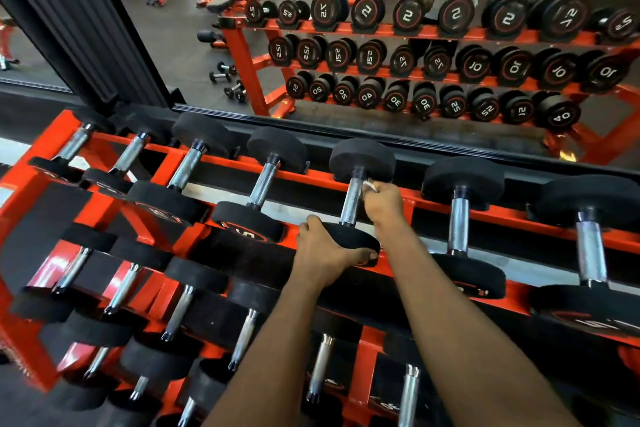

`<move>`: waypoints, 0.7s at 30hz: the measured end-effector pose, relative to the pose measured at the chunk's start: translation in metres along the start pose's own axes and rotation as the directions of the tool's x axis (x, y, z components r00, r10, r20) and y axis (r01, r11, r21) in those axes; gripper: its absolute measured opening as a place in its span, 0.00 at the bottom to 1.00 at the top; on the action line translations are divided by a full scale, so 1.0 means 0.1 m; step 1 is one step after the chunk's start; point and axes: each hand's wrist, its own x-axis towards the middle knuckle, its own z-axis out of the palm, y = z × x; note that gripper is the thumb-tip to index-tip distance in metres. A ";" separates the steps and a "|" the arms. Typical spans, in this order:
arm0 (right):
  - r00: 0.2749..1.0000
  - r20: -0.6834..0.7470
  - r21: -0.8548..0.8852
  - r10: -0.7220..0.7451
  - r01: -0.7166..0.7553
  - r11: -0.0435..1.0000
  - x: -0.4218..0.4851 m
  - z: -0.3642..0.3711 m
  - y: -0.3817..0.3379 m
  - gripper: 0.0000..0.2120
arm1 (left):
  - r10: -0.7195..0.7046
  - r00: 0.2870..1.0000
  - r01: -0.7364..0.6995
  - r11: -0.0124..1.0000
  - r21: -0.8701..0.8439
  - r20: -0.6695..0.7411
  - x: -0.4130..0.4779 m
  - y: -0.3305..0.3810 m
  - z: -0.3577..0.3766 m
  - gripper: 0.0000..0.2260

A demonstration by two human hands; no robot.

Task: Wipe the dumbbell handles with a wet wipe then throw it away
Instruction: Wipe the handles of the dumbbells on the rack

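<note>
A black dumbbell with a knurled steel handle [350, 199] lies on the top shelf of a red rack [420, 204]. My left hand [320, 253] grips its near rubber head [353, 239], thumb under the rim. My right hand [382, 201] holds a crumpled white wet wipe [371, 185] against the right side of the handle, near the far head [362, 158]. Most of the wipe is hidden in my fingers.
More dumbbells sit left [265, 184] and right [459, 218] on the same shelf, and on two lower shelves [187, 305]. A wall mirror [381, 45] behind the rack reflects the rack, a person, benches and machines.
</note>
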 end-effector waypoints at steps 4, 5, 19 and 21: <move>0.998 -0.008 0.044 0.059 -0.058 0.997 -0.11 0.01 0.02 0.08 | -0.005 1.000 0.005 1.000 -0.006 0.005 -0.02 -0.03 0.01 0.45; 0.998 -0.003 0.050 0.058 -0.058 0.997 -0.15 -0.01 0.04 0.09 | -0.004 1.000 0.004 1.000 -0.008 0.007 -0.02 -0.03 0.01 0.45; 0.997 -0.064 0.007 0.039 -0.039 0.999 -0.04 0.02 -0.10 0.06 | 0.005 1.000 -0.005 1.000 -0.016 0.005 -0.01 -0.02 0.00 0.44; 0.992 -0.117 -0.007 0.039 -0.040 0.999 0.00 0.07 -0.16 0.06 | 0.007 1.000 -0.007 1.000 -0.018 0.010 -0.01 -0.02 0.00 0.44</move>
